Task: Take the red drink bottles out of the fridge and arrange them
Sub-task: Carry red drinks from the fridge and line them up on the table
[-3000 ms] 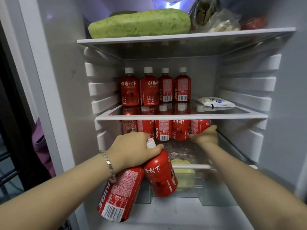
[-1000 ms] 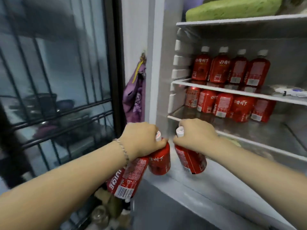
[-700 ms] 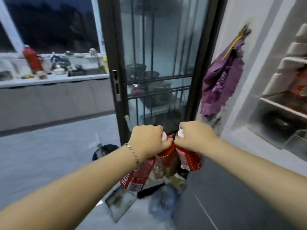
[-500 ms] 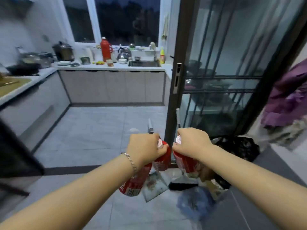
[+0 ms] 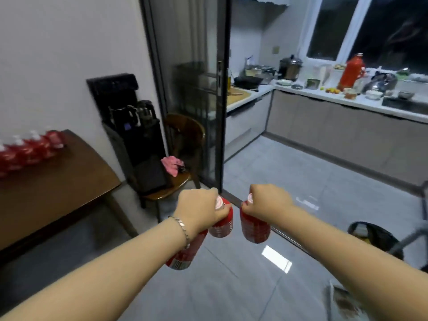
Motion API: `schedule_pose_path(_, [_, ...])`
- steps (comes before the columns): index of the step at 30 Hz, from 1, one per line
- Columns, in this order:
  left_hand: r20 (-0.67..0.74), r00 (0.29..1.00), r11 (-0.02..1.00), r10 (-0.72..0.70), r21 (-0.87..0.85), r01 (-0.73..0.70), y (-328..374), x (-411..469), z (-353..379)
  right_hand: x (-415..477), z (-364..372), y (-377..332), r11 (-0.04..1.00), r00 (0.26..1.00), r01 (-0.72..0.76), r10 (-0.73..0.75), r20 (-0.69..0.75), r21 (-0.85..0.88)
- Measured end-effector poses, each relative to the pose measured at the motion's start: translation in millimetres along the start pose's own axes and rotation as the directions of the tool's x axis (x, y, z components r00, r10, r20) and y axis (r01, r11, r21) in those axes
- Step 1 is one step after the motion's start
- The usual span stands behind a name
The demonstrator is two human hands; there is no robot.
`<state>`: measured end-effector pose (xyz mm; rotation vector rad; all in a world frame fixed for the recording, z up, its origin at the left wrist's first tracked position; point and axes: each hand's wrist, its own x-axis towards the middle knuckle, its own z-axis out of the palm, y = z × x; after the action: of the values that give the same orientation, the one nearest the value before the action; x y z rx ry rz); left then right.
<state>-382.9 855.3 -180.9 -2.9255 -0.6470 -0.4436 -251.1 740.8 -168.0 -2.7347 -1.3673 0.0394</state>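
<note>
red bottles (image 5: 254,230), brown table (image 5: 58,186), maybe pink cloth (image 5: 172,164)

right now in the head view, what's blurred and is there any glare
Head view: the red bottles on the table at the left edge are smeared by blur; the left hand, right hand and held bottles are sharper; a bright glare patch sits on the floor; the window is dark.
</note>
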Motion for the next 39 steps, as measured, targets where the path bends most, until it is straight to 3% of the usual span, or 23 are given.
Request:
schedule_pose_path(9, [0.043, 0.923, 0.921, -0.383, 0.103, 0.377, -220, -51, 7, 133, 36, -217, 0.935, 0.933, 0.354, -0.354, 0.067, 0.008])
schedule_pose_path(18, [0.036, 0.708, 0.697, -0.706, 0.214, 0.684, -411, -51, 25, 283, 59, -406, 0.737, 0.728, 0.675, -0.672, 0.136, 0.033])
schedule_pose_path(26, [0.037, 0.528, 0.519, -0.849, 0.252, 0.817, -576, -48, 31, 391, 74, -568, 0.614, 0.6, 0.786, -0.785, 0.156, 0.064])
schedule_pose_path(31, [0.028, 0.538, 0.523, -0.842, 0.281, 0.804, -680, -55, 54, 440, 102, -662, 0.63, 0.614, 0.774, -0.772, 0.163, 0.069])
schedule_pose_path(39, [0.065, 0.681, 0.681, -0.729, 0.169, 0.713, -832, -61, 81, 514, 152, -775, 0.791, 0.739, 0.59, -0.61, 0.285, 0.162])
